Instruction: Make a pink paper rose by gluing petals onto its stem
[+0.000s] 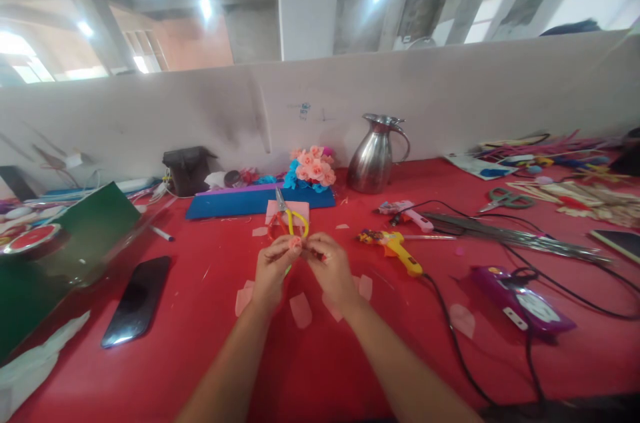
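A small pink paper flower (295,244) is between my hands, above the middle of the red table. My left hand (269,273) pinches it with thumb and forefinger, and a bit of green shows below. From the other side, the fingers of my right hand (331,271) press together at the flower's edge; anything else in them is too small to make out. Just beyond lie scissors (299,222) with yellow and red handles, their blades over a pink paper stack (273,211). Cut pink paper petals (301,310) are scattered under and around my hands.
A yellow glue gun (400,253), its cord and a purple power box (525,303) lie right. A phone (137,302) lies left. Behind stand a steel jug (373,160) and a pink flower bunch (315,168) by a blue board (235,204). Green-handled scissors (507,199) lie far right.
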The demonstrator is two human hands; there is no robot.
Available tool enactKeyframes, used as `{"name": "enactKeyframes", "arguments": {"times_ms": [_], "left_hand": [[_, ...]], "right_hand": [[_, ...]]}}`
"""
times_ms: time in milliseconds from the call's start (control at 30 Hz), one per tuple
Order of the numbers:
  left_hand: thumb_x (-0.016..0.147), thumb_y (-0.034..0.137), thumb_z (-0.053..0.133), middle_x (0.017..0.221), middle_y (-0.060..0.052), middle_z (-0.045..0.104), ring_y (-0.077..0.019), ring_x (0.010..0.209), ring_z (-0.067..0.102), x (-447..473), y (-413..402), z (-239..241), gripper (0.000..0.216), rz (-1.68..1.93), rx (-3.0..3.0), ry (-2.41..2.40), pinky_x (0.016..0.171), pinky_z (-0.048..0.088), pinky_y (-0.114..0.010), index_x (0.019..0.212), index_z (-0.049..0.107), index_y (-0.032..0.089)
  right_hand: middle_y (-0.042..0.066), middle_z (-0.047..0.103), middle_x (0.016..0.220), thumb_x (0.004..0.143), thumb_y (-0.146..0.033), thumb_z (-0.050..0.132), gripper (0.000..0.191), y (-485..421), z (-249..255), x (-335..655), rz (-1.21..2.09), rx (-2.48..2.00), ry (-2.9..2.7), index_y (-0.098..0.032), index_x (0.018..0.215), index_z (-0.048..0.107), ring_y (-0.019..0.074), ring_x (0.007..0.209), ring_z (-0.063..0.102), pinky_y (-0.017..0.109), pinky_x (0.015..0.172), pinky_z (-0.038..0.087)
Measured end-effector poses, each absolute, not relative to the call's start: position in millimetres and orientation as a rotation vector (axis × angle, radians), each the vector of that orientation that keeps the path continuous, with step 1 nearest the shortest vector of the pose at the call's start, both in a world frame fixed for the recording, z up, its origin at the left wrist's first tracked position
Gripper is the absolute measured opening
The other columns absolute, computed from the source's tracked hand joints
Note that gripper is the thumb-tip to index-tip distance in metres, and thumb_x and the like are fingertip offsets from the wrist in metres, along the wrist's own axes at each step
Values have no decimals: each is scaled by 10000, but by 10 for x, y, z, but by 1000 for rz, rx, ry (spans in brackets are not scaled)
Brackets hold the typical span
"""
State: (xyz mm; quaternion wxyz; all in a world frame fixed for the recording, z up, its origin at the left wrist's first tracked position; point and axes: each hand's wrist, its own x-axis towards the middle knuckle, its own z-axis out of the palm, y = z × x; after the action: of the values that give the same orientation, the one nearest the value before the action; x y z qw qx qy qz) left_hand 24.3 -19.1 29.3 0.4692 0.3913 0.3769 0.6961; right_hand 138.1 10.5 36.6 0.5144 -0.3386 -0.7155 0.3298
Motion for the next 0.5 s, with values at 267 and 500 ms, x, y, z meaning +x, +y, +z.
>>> {"name": "enactKeyframes", "arguments": {"times_ms": [267,500], "left_hand": [[690,299,672,959,-67,635,-175,938,556,217,-154,224,152,1658,921,944,880,400,-288,777,730,189],[605,190,729,898,-31,585,-149,866,549,201,-185,303,181,1611,1020,893,811,432,-275,786,717,200]], "right_hand": [[47,636,773,793,-263,581,137,113,342,1368,845,-750,-1700,-212,755,702,172,778,595,292,713,466],[38,638,777,752,-186,611,97,131,310,1379,843,-682,-1664,-227,734,697,160,740,600,275,682,474]]}}
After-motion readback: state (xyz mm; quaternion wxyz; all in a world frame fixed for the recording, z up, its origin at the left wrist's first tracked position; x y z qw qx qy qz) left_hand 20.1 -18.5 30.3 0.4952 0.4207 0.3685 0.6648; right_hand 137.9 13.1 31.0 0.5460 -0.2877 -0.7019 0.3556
